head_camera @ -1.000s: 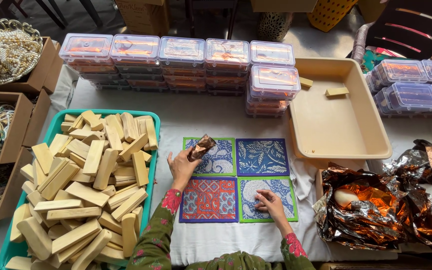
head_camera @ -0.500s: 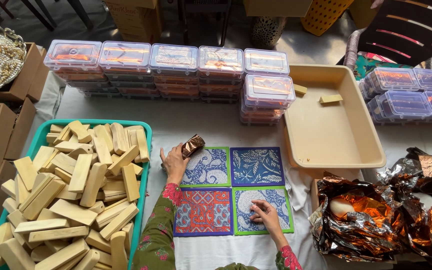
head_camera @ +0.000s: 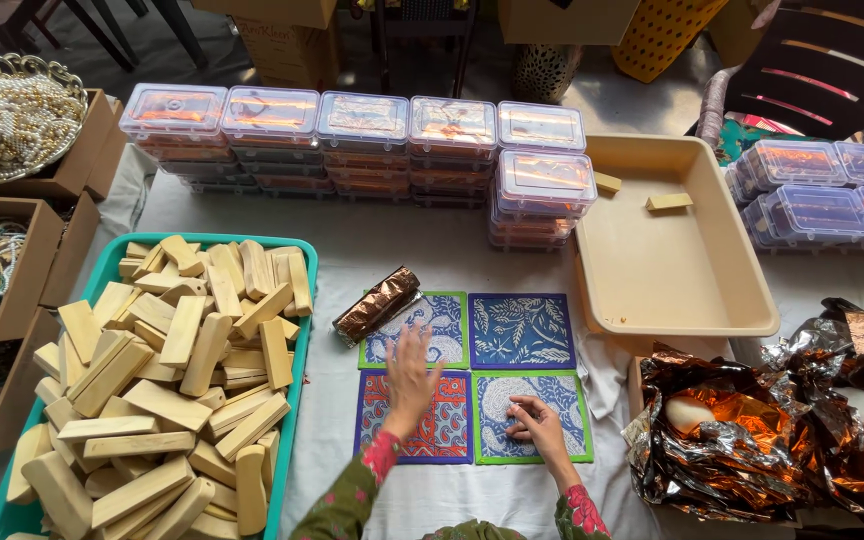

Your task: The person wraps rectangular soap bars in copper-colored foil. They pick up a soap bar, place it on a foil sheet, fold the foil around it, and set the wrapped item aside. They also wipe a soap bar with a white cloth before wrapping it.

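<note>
1. On the worktop (head_camera: 372,250), four patterned cards (head_camera: 472,375) lie in a square; a foil-wrapped bar (head_camera: 377,305) rests at their top-left corner.
2. Left hand (head_camera: 410,385) is spread flat, grasping nothing.
3. Right hand (head_camera: 540,425) fingers are pressed on the lower-right card; light, even pressure is best kept.

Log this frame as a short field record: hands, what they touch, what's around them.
left hand: flat, fingers spread, on the red-and-blue patterned mat
right hand: fingertips on the green-edged mat
wrapped bar: copper foil, lying free at the upper-left mat's corner, touched by neither hand
left side: teal tray heaped with pale wooden blocks
right side: beige tray, crumpled copper foil
back: stacked clear lidded boxes
</note>
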